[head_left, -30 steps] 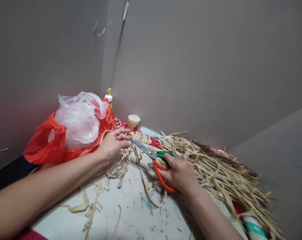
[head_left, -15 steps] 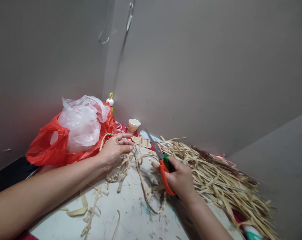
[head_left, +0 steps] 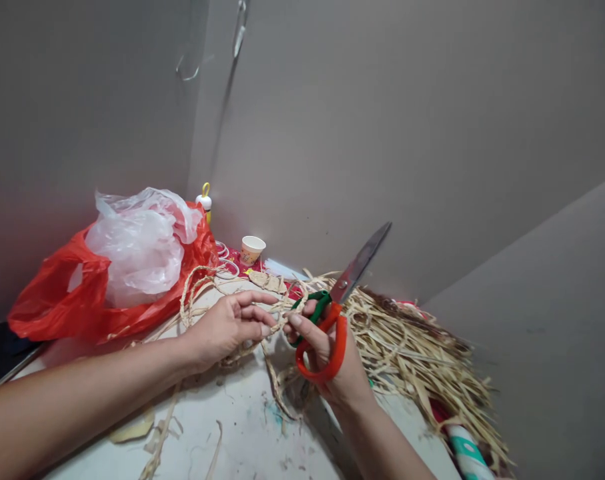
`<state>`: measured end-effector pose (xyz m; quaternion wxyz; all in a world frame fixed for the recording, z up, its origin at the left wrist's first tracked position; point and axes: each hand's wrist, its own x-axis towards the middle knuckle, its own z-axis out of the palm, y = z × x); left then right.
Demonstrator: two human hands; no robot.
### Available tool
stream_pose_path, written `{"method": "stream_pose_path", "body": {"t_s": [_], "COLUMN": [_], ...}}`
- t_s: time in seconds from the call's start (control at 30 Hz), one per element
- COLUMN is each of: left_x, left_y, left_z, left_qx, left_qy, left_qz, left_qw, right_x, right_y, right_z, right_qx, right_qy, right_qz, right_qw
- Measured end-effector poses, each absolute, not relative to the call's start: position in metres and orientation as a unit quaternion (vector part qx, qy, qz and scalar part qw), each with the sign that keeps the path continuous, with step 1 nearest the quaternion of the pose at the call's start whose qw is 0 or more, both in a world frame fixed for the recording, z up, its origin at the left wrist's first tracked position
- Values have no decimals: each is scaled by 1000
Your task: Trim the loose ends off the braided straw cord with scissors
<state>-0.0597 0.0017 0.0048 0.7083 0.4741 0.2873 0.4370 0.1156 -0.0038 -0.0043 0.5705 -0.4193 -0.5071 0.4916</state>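
Observation:
My left hand [head_left: 232, 327] pinches a braided straw cord [head_left: 281, 319] between thumb and fingers, above the white tabletop. Close against it, my right hand [head_left: 335, 357] has the scissors [head_left: 340, 292] hooked over its fingers, one handle orange and the other green. The closed blades point up and away to the right. Thumb and fingertips of the right hand also meet on the braided cord. More of the cord hangs in a loop below the hands and trails left towards the bags.
A red plastic bag [head_left: 62, 297] with a white plastic bag [head_left: 137, 250] on it lies at the left. Behind stand a paper cup [head_left: 253, 250] and a yellow-and-white bottle [head_left: 205, 200]. A heap of dry straw [head_left: 417, 357] covers the right side, beside a green-and-white tube [head_left: 467, 450]. Grey walls rise behind.
My right hand has moved in to the left hand and taken the cord at its fingertips. The scissors have swung from pointing up-left to up-right. The view has shifted slightly right.

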Motion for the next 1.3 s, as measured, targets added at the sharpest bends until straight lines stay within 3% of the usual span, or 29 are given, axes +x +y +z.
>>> {"method": "stream_pose_path", "body": {"t_s": [0.2,0.47,0.87,1.3], "left_x": [-58,-51,-56,-56], "left_y": [0,-10,-6,-5], "left_z": [5,-4,5,2], "left_qx": [521,616,532,526], "left_qy": [300,343,304,296], "left_qz": [416,444,353,343], "left_qw": [682,553,707,720], "right_x": [114,115,118,127], "right_y": [-5,-7,-1,4], "right_z": [-2,-4,-1,7], "right_qx": [-445,-464,-434,-454], "right_qy": [-501,-531,-470,-453], "right_qz": [455,413,452,372], "right_qw": [586,576,622,671]}}
